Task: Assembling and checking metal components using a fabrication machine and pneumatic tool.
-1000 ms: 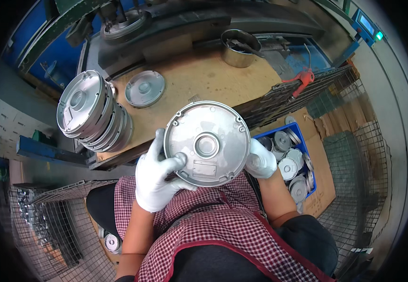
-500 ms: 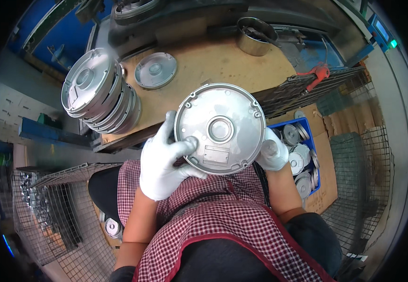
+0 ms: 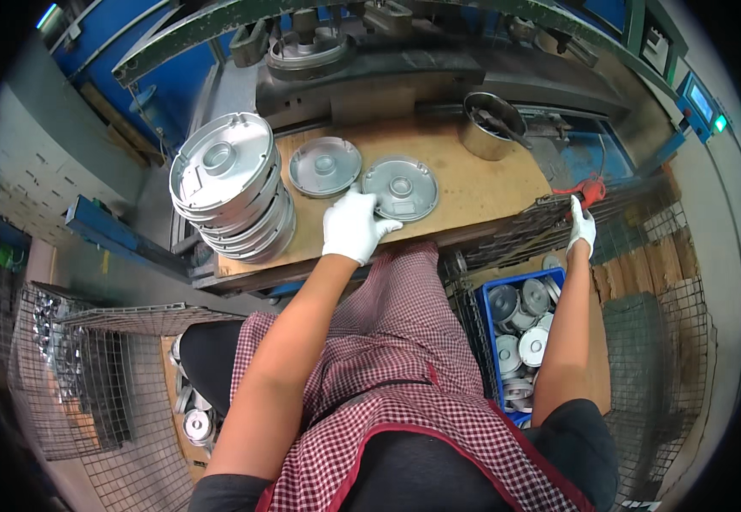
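Head view: left hand point(image 3: 351, 227) in a white, soft-looking glove, back of the hand uppermost, forearm bare and slanting up from the lower edge. Its fingers point forward and the thumb stands well apart, out to the right along the near rim of a grey metal disc point(image 3: 402, 183). Glove touches the disc's near-left edge; whether the fingers pinch it, cannot tell. Disc lies flat on a tan wooden board point(image 3: 473, 198), just right of and beyond those fingers: dull cast surface, raised rim, round ringed boss in the centre.

A second disc point(image 3: 325, 162), same kind, lies flat just beyond the left fingers and a little to their left. Farther left of them, a leaning stack of discs point(image 3: 223, 175), rims notched, top face pale and shiny.

Right hand point(image 3: 583, 230), also gloved, reaches out on a nearly straight arm. Fingers extended upward, loosely parted, gripping nothing visible. Fingertips come right up to a red gun-shaped tool point(image 3: 593, 191), smooth and glossy; contact unclear. Left of and beyond these fingers, a cylindrical metal pot point(image 3: 485, 142), walls stained. Nearer the body than the right fingers, a blue plastic crate point(image 3: 520, 279) holds smaller round metal parts point(image 3: 533, 346), heaped loosely.
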### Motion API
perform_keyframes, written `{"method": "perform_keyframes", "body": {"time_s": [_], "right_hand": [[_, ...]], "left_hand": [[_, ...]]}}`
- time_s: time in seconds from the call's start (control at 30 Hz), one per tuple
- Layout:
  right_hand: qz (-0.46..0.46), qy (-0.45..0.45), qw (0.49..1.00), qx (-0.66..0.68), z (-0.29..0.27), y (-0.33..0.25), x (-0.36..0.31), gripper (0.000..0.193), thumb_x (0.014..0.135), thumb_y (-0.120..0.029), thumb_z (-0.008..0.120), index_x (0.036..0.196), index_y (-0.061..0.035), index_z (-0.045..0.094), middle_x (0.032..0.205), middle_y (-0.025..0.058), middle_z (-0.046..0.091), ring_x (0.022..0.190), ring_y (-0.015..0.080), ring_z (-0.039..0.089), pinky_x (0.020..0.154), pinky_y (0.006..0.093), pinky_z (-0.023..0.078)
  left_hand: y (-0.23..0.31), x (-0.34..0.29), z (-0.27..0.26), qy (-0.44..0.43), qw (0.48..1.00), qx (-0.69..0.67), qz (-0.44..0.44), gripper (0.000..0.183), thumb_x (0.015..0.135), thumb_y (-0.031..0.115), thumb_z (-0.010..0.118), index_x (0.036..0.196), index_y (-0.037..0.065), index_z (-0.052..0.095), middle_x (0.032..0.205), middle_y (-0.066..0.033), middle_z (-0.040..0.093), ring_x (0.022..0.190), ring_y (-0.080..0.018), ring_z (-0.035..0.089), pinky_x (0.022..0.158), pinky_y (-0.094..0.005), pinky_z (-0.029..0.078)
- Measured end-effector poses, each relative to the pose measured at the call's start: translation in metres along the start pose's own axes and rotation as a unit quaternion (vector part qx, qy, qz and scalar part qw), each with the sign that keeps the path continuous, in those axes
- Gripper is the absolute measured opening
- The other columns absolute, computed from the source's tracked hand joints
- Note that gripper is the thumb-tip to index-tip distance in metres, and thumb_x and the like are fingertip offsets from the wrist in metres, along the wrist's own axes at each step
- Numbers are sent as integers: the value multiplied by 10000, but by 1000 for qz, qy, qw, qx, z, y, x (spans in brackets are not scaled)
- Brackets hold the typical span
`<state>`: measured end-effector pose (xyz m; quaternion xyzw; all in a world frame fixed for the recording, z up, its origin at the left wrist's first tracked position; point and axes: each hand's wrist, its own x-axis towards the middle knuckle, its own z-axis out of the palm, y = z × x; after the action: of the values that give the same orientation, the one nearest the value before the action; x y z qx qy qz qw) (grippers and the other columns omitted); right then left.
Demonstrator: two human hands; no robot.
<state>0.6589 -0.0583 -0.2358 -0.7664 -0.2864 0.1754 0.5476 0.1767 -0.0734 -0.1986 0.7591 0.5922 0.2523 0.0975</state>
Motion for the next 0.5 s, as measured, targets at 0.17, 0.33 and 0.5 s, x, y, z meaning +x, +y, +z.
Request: {"method": "perform_keyframes", "body": {"time_s": [0.17,0.33,0.5], "right_hand": [[9,1,999,44,-14,11,35,566,832,-403,734,1125,63,607,1002,95,657,862,175,580,823,320,449],[-107,-10,961,254,-5,-31,15,353,864,-333,684,959,2,624,838,55,626,725,164,590,679,302,479],[-93,-215,947,221,-14,-116,-67,381,871,-394,638,973,-27,631,824,107,630,659,165,609,648,297,516]], "left_hand": [[2,3,2,-3,1000,2,-11,521,658,450,794,996,65,700,1043,-149,630,942,-333,627,805,-430,501],[-1,1,2,11,1000,-1,-3,516,661,451,790,994,67,701,1041,-147,628,941,-330,629,801,-432,502],[1,3,4,15,1000,1,9,505,664,454,788,980,69,702,1034,-152,624,944,-334,628,806,-437,501]]}}
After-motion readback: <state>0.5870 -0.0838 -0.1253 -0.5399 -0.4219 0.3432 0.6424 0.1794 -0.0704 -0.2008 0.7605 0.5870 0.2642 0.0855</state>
